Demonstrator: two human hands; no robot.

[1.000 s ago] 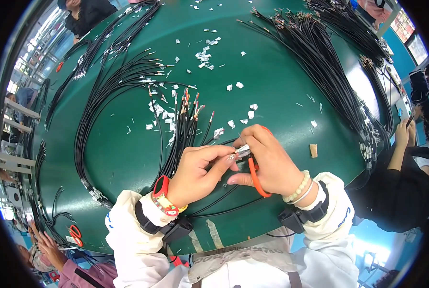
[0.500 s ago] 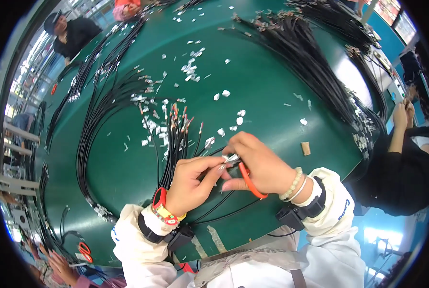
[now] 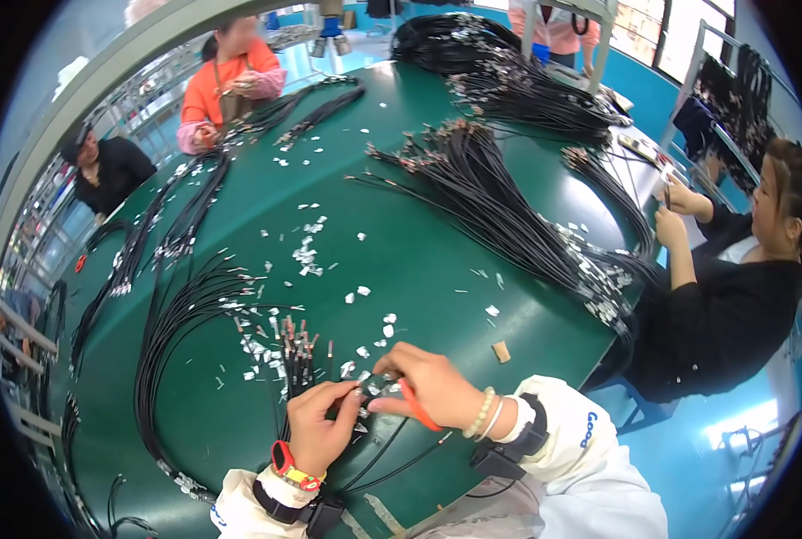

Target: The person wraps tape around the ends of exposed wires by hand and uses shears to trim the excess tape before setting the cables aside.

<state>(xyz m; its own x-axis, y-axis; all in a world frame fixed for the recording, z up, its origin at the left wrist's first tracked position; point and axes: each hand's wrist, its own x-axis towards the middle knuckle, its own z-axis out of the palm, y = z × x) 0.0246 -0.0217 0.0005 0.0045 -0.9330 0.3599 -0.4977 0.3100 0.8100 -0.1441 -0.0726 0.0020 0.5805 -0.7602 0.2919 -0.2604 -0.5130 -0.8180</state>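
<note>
My left hand (image 3: 318, 427) is closed, thumb and forefinger pinching the end of a black cable (image 3: 363, 392) that carries small silvery-white pieces. Fingers partly hide this end. Close on its right, my right hand (image 3: 439, 388) is wrapped around scissors with orange handles (image 3: 416, 405); its fingertips come near the cable end, and the blades are mostly hidden. Just beyond my left hand stands a bunch of black cables with coppery ends (image 3: 299, 346). Another black cable with a pale tip (image 3: 419, 456) lies below my right hand.
White scraps (image 3: 308, 254) litter the green table (image 3: 437, 269). A curved cable bundle (image 3: 149, 359) lies at left, a large bundle (image 3: 500, 198) at right. A small tan piece (image 3: 502, 351) lies near my right hand. Co-workers sit at the right (image 3: 715, 296) and far left (image 3: 230, 90).
The view has tilted up, showing more of the far table and the co-workers. Both hands stay close together at the cable end, and the scissors remain in my right hand.
</note>
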